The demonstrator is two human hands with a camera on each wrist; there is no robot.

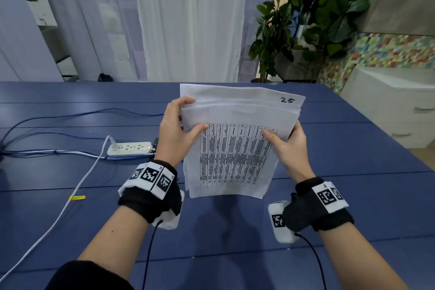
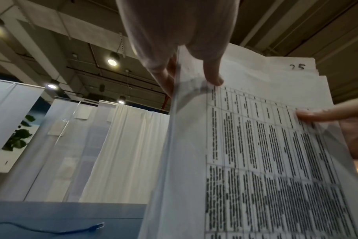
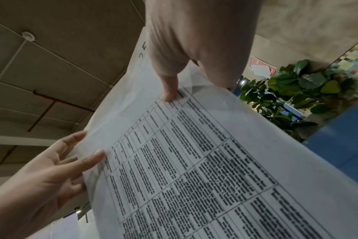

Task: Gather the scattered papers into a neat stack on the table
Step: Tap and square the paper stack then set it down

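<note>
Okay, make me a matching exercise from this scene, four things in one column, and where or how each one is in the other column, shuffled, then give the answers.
Things:
1. papers
2. power strip
3. potted plant
4. white drawers

Places or states:
A. beyond the table's far right corner
B. held upright in the left hand and right hand
C. lying on the table, left of the hands
D. on the floor, right of the table

Pairs: 1-B, 2-C, 3-A, 4-D

Printed table text (image 1: 233, 155) too blurred to read
</note>
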